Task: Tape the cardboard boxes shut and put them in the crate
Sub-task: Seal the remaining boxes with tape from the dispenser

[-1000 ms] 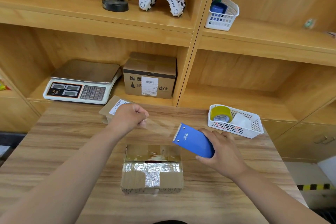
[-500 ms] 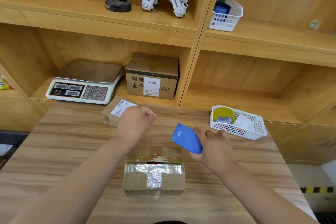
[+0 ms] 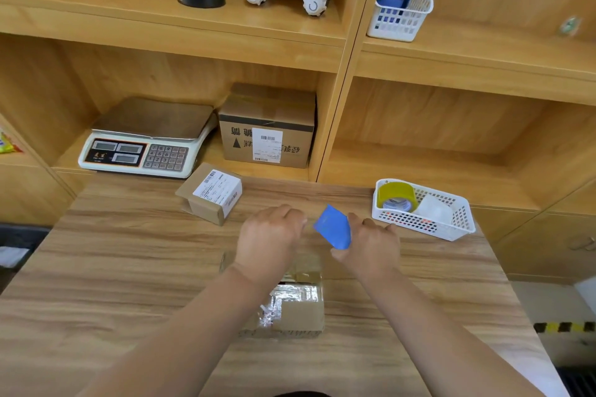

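A small cardboard box (image 3: pixel 300 309) lies on the wooden table (image 3: pixel 129 267) in front of me, with crinkled clear tape across its near side. My left forearm hides its left part. My right hand (image 3: pixel 371 245) grips a blue tape dispenser (image 3: pixel 333 228) just above the box's far edge. My left hand (image 3: pixel 271 235) is curled close beside the dispenser's left end, fingers pinched at the tape end; the clear tape itself is hard to make out. A second small box (image 3: pixel 209 193) with a white label sits further back on the left.
A white basket (image 3: pixel 451 229) holding a yellow tape roll (image 3: pixel 396 196) stands at the table's back right. Behind the table, shelves hold a scale (image 3: pixel 145 138), a larger labelled box (image 3: pixel 267 126), a robot model and another white basket (image 3: pixel 403 10). No crate is in view.
Both hands have come together and lowered toward the far edge of the box. The stretch of tape between them has shortened, and the dispenser has tipped more upright.
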A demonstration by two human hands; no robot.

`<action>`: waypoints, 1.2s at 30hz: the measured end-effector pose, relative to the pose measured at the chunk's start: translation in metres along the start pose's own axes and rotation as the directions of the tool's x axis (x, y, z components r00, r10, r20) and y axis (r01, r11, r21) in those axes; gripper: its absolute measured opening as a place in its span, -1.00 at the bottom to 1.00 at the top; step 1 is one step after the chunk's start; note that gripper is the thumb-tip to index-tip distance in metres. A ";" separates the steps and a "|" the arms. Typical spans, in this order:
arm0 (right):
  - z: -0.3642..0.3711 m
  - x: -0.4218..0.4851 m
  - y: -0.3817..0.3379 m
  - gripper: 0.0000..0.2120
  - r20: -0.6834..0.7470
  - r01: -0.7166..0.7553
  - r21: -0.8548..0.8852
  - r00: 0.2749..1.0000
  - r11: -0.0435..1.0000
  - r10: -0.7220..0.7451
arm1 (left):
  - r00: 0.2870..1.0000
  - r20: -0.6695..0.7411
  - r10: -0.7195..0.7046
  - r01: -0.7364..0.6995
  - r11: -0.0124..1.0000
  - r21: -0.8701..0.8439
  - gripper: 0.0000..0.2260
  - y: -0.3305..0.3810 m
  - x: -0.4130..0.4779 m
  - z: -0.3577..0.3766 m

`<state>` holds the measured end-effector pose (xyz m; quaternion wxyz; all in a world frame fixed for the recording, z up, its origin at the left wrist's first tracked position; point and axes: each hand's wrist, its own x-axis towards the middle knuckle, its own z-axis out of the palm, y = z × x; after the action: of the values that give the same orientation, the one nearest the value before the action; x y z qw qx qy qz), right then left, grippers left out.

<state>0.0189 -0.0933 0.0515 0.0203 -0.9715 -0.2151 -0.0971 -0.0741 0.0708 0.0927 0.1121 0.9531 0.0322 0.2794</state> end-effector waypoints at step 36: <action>0.015 0.008 0.008 -0.71 0.488 -0.483 0.873 0.858 0.072 -0.161 | 0.865 0.222 -0.450 0.500 0.809 -0.309 -0.81 0.007 -0.011 0.005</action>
<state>0.0320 -0.0960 0.0381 0.6259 -0.7066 -0.1059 0.3127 -0.0812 0.0612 0.0845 0.3511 0.8950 0.2107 0.1766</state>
